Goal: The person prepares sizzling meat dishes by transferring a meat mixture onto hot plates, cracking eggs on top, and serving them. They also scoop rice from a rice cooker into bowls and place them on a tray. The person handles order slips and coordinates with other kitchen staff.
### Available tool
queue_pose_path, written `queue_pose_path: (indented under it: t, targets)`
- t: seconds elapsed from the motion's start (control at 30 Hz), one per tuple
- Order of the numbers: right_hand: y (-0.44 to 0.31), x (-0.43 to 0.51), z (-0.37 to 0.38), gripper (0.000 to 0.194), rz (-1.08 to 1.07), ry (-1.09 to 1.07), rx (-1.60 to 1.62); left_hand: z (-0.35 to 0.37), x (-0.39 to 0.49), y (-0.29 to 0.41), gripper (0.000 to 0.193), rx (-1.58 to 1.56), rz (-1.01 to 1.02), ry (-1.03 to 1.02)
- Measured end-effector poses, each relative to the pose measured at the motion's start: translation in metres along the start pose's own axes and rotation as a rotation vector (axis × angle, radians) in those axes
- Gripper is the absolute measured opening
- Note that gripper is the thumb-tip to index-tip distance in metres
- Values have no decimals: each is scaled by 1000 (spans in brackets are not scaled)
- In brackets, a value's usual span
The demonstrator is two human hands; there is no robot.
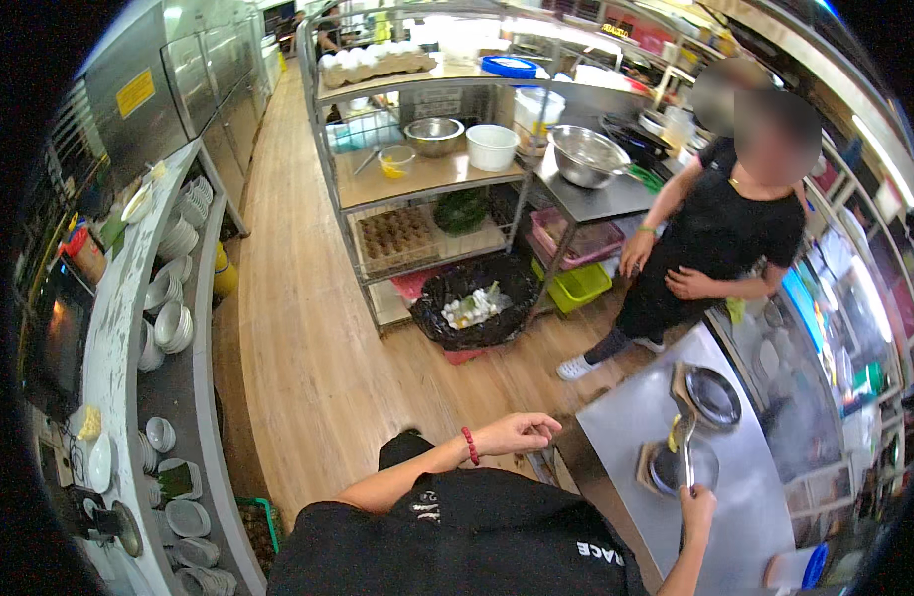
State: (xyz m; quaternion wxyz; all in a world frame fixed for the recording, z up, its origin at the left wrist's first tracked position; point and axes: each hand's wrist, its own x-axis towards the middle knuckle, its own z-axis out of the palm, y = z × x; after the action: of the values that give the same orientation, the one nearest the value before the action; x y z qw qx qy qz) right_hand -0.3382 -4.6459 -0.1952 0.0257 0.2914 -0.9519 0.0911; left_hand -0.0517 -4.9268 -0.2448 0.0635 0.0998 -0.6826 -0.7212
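Note:
My left hand (520, 433), with a red bead bracelet at its wrist, is held out over the floor, left of the steel counter (613, 417). Its fingers are loosely bent and nothing shows in them. At the right, my right hand (698, 514) grips the handle of a long metal utensil (689, 454) that reaches over the counter. A dark sizzling plate (662, 468) on a wooden base lies beneath the utensil, partly hidden. Beyond it sits a second dark plate (712, 398), also on a wooden base. Something yellow (674, 433) is beside the utensil; its kind is unclear.
A person in black (725, 223) stands beyond the counter. Ahead are a metal shelf rack (427, 190) with bowls and egg trays, and a bin lined with black plastic (528, 287). Stacked white dishes (174, 328) fill a shelf at the left.

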Motion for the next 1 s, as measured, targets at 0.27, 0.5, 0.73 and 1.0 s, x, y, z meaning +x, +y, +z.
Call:
queue_pose_path:
  t: [0.27,0.5,0.73,1.0]
  targets:
    - [-493,150,97,34,-611,-341,820,-306,-31,-19,34,111,-85,167]
    - [-919,304,130,40,-759,-249,492,-540,-50,34,36,43,-130,367]
    - [-992,385,191,57,-619,-447,412,-623,-53,40,36,-110,-105,499]
    - [-910,314,191,28,-112,-738,1408,-706,26,63,54,234,-14,388]
